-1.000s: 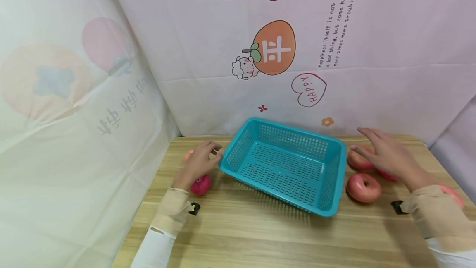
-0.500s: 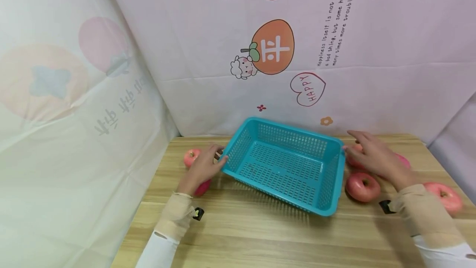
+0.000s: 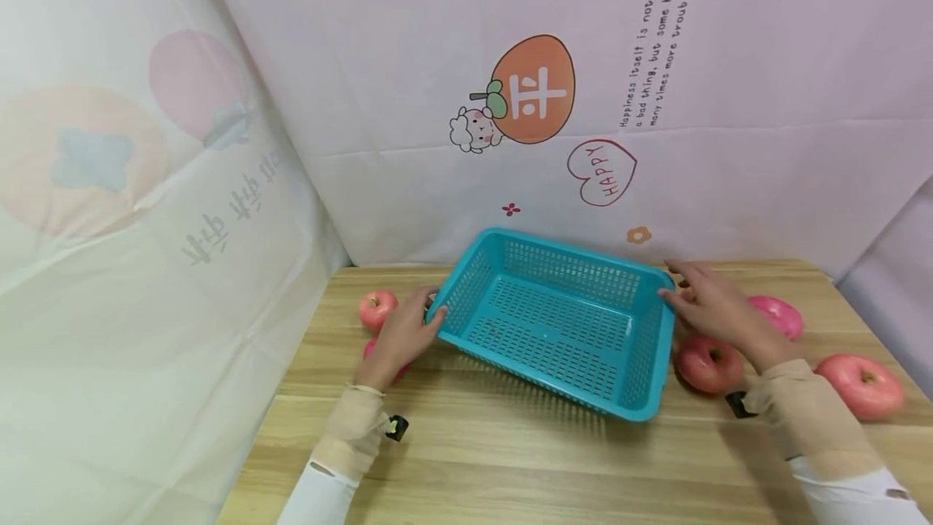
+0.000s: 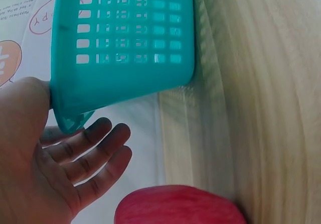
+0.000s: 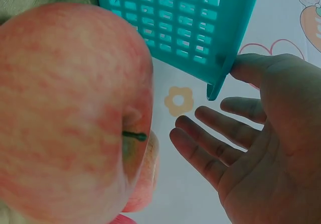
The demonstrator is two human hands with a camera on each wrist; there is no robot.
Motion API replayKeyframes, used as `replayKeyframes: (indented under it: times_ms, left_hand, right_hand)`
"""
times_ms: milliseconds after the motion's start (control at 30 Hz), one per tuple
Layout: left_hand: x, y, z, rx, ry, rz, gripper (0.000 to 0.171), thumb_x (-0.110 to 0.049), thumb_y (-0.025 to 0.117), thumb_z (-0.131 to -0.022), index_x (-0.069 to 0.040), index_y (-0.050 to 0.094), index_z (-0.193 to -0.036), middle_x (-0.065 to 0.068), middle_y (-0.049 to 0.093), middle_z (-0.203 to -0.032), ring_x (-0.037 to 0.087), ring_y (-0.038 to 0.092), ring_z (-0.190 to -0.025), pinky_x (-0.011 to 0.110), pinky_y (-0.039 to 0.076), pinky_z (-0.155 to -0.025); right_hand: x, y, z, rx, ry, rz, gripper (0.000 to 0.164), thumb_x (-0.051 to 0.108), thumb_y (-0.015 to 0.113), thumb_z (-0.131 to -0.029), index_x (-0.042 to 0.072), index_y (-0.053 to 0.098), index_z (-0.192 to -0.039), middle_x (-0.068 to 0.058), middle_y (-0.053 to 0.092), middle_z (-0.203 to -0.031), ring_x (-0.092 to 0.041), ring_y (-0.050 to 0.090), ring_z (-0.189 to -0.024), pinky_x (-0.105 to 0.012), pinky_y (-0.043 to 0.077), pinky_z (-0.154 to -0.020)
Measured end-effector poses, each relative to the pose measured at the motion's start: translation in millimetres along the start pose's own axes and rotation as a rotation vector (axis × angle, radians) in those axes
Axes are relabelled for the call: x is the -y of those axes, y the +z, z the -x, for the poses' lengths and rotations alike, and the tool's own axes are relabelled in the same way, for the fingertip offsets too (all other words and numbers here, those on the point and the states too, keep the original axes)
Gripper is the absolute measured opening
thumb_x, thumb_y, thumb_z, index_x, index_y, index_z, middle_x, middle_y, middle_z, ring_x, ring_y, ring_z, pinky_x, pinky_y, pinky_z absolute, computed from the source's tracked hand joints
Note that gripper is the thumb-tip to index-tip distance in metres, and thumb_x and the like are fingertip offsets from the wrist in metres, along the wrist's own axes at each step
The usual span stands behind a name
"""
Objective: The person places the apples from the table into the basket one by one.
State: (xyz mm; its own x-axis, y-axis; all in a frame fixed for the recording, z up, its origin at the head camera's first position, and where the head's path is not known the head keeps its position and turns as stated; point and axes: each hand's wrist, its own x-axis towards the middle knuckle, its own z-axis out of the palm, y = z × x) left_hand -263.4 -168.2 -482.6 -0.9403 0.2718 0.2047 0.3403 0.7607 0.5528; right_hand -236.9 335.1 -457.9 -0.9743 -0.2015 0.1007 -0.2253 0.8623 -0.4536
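Note:
A turquoise plastic basket (image 3: 554,336) with perforated walls stands on the wooden table, slightly askew. At its left end my left hand (image 3: 408,332) has the thumb lapping over the rim, while the other fingers (image 4: 103,171) stay loosely bent outside, below the rim in the left wrist view. My right hand (image 3: 717,310) is at the far right corner, its thumb (image 5: 251,69) touching the rim and its remaining fingers spread apart from the wall. A red apple (image 3: 709,364) lies beside the basket under the right hand, and another apple (image 5: 142,179) shows behind it in the right wrist view.
On the left, an apple (image 3: 377,311) and a dark pink fruit (image 4: 175,206) lie by the left hand. To the right are a bright pink fruit (image 3: 777,317) and a large apple (image 3: 860,386). A printed cloth (image 3: 408,104) hangs behind the table.
Both hands have closed in on the basket's ends, the left moving right and the right moving left. Their thumbs have come onto the rim. The basket sits where it was.

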Motion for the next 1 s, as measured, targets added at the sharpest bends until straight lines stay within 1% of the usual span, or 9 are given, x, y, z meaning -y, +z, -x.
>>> replayKeyframes:
  times_ms: [133,300,433,600,700,767,933,1000]
  left_hand:
    - [-0.9,3.1,1.8,-0.018,-0.025,0.013,0.047,-0.026,0.064,-0.107,-0.007,0.057,-0.150,0.007,0.071,-0.102,0.016,0.061,-0.075,0.033,0.053,-0.065]
    - [-2.6,5.7,2.2,-0.033,-0.045,0.024,0.047,-0.024,0.061,-0.107,-0.006,0.055,-0.150,0.007,0.069,-0.094,0.016,0.058,-0.068,0.032,0.050,-0.059]
    - [-2.9,8.5,2.5,-0.033,-0.072,0.042,0.047,-0.025,0.058,-0.108,-0.008,0.054,-0.151,0.006,0.067,-0.089,0.015,0.057,-0.065,0.030,0.048,-0.058]
    - [-3.4,11.5,2.8,-0.029,-0.095,0.062,0.046,-0.024,0.055,-0.109,-0.011,0.052,-0.153,0.006,0.069,-0.088,0.016,0.056,-0.060,0.031,0.047,-0.055]
    - [-4.3,12.6,2.6,-0.025,-0.109,0.060,0.047,-0.024,0.054,-0.109,-0.010,0.052,-0.154,0.008,0.071,-0.087,0.016,0.055,-0.057,0.032,0.046,-0.054]
    - [-5.3,13.2,2.1,-0.029,-0.119,0.053,0.047,-0.024,0.054,-0.109,-0.009,0.052,-0.154,0.009,0.070,-0.086,0.016,0.055,-0.059,0.031,0.047,-0.055]
    - [-6.8,15.2,2.1,-0.048,-0.137,0.047,0.046,-0.023,0.054,-0.109,-0.007,0.053,-0.152,0.007,0.063,-0.075,0.018,0.053,-0.057,0.033,0.045,-0.055]
    - [-6.8,16.5,2.3,-0.054,-0.145,0.054,0.046,-0.024,0.053,-0.109,-0.007,0.053,-0.152,0.006,0.060,-0.072,0.017,0.052,-0.056,0.033,0.044,-0.053]
  right_hand:
    - [1,3,-1,0.002,-0.003,-0.010,0.067,0.031,0.058,-0.110,-0.006,0.035,-0.161,-0.035,0.051,-0.146,-0.054,0.062,-0.122,-0.069,0.056,-0.095]
    - [4,4,-1,-0.004,-0.009,-0.009,0.061,0.028,0.057,-0.110,-0.008,0.041,-0.156,-0.035,0.055,-0.142,-0.051,0.067,-0.113,-0.064,0.060,-0.089]
    - [4,4,-2,-0.004,0.000,-0.010,0.056,0.027,0.057,-0.110,-0.008,0.046,-0.153,-0.035,0.057,-0.138,-0.047,0.067,-0.109,-0.061,0.061,-0.086]
    - [5,5,-2,-0.010,0.014,-0.003,0.057,0.027,0.057,-0.110,-0.008,0.046,-0.153,-0.034,0.056,-0.137,-0.045,0.065,-0.108,-0.060,0.060,-0.085]
    - [5,5,-1,-0.010,0.022,0.002,0.058,0.028,0.058,-0.110,-0.009,0.045,-0.153,-0.034,0.057,-0.135,-0.043,0.064,-0.106,-0.059,0.060,-0.084]
    - [5,6,-1,-0.012,0.019,0.001,0.058,0.028,0.058,-0.110,-0.010,0.045,-0.153,-0.033,0.060,-0.131,-0.041,0.065,-0.103,-0.057,0.060,-0.082]
    - [5,9,-1,-0.020,0.013,-0.005,0.058,0.026,0.057,-0.110,-0.011,0.044,-0.153,-0.030,0.067,-0.120,-0.037,0.068,-0.099,-0.056,0.060,-0.082]
    - [5,11,-1,-0.026,0.012,0.003,0.058,0.025,0.057,-0.110,-0.012,0.043,-0.153,-0.030,0.068,-0.119,-0.037,0.068,-0.098,-0.056,0.060,-0.083]
